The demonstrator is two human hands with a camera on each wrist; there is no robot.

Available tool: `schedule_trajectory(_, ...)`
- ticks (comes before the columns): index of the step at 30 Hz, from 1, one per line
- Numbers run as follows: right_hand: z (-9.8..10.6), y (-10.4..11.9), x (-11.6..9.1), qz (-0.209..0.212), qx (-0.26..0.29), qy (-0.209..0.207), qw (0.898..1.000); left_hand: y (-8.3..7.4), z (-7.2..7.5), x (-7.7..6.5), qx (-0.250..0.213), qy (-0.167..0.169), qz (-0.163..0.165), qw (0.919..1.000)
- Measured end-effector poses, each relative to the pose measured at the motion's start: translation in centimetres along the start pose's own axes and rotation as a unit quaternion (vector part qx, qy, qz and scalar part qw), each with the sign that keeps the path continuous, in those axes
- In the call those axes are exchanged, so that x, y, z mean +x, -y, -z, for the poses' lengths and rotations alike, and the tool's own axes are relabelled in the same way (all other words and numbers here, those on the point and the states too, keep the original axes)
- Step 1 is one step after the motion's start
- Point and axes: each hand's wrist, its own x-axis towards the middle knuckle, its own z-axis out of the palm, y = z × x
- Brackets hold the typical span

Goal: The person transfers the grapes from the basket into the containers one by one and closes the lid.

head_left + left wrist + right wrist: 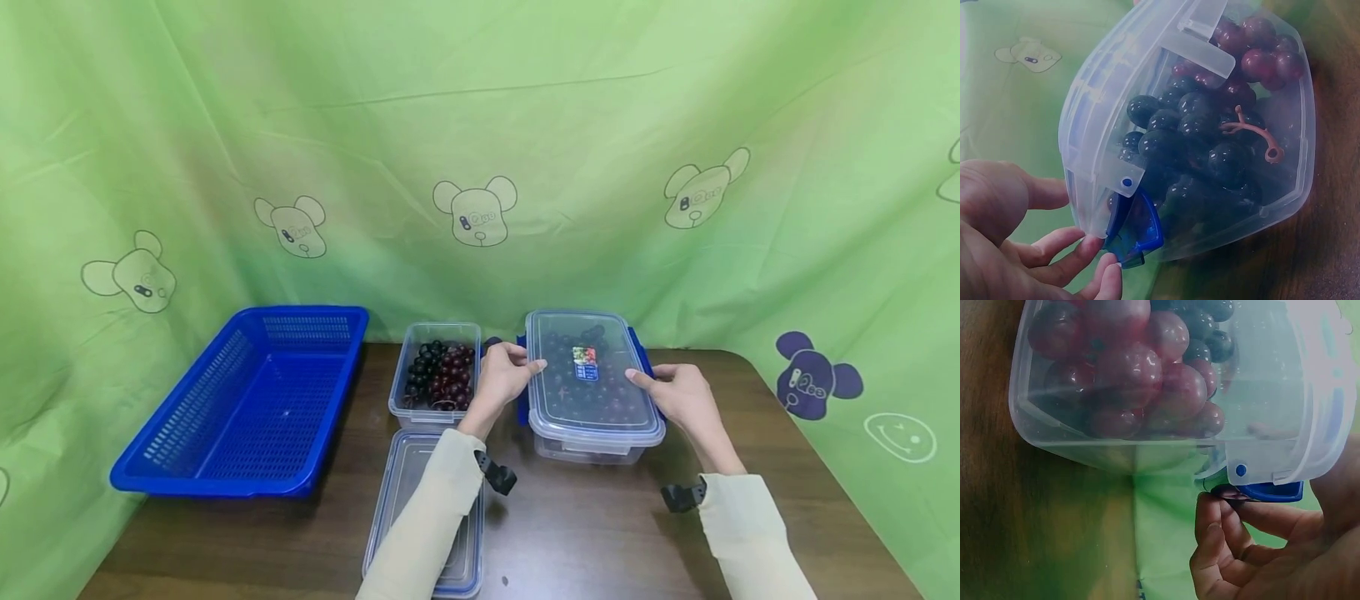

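Observation:
A clear plastic food container [588, 450] with grapes inside stands right of centre, its see-through lid [551, 408] on top. On its left side my left hand [501, 379] has the thumb on the lid's edge, and its fingertips touch a blue latch [1150, 228]. My right hand [684, 396] grips the opposite side, thumb on the lid and curled fingers at the other blue latch [1275, 490]. Both latches hang out from the container's wall. Dark grapes [1194, 112] and red grapes [1129, 372] show through the plastic.
An uncovered clear container [397, 400] of dark and red grapes stands to the left. In front of it a loose lid [468, 546] lies partly under my left forearm. A blue plastic basket [322, 442] sits farther left. A green curtain [585, 267] hangs behind the table.

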Motion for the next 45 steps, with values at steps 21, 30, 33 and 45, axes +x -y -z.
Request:
schedule_trajectory(21, -0.5, 0.7, -0.9, 0.04, -0.044, -0.021, 0.998, 0.3, -0.2, -0.1, 0.013, 0.007, 0.025, 0.9996)
schedule_trajectory(30, -0.4, 0.7, -0.5, 0.043, -0.03, -0.032, 0.998, -0.3, -0.3, -0.2, 0.031, -0.012, 0.016, 0.9993)
schedule_trajectory(33, -0.3, 0.6, -0.5, 0.041, -0.029, -0.034, 0.998, -0.5, -0.4, -0.3, 0.036, -0.013, 0.015, 0.9992)
schedule_trajectory(45, -0.3, 0.6, -0.4, 0.037, -0.034, -0.029, 0.998, -0.9, -0.4, -0.4, 0.019, 0.001, 0.0, 0.9998)
